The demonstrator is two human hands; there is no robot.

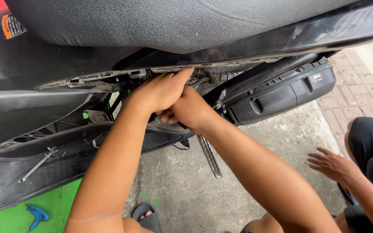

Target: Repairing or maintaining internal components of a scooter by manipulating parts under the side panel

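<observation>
Under the scooter's seat, in the opened side of the body, I have both hands crowded on one hidden part of the engine bay: my left hand curls over the top, fingers tucked under the panel edge, my right hand closed around something I cannot make out. I'd judge small, steady turns best, wrists clear of that edge. Nearer and left, a spanner lies on the footboard; a co-worker's open hand hovers right

Wrench (on footboard), blue T-handle tool, sandal
</observation>
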